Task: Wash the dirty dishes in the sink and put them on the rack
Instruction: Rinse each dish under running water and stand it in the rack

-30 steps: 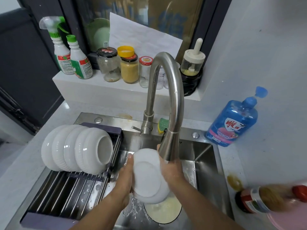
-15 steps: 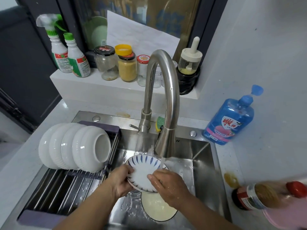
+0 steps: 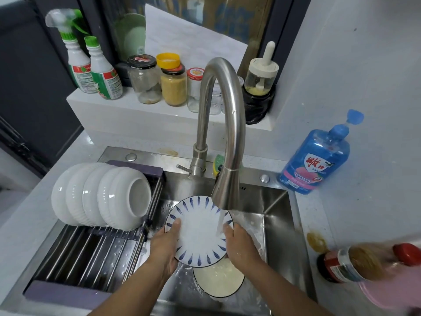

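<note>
A white plate with blue leaf marks round its rim (image 3: pixel 198 231) is held face up over the steel sink (image 3: pixel 276 215), under water running from the faucet (image 3: pixel 225 124). My left hand (image 3: pixel 165 246) grips its left edge with the thumb on top. My right hand (image 3: pixel 239 246) grips its right edge, where the stream lands. Below the plate, a second dish (image 3: pixel 218 281) with soapy yellowish water lies in the sink bottom. Several white bowls (image 3: pixel 100 197) stand on edge on the roll-up rack (image 3: pixel 79 258) over the sink's left half.
A blue dish soap bottle (image 3: pixel 316 158) stands right of the sink. A brown sauce bottle with a red cap (image 3: pixel 362 261) lies blurred at the right. Jars (image 3: pixel 173 85) and two spray bottles (image 3: pixel 91 65) line the ledge behind the faucet. A green-yellow sponge (image 3: pixel 217 164) sits by the faucet base.
The plate was turned from back side up to face up, then levelled under the stream. Both hands moved to opposite edges of it.
</note>
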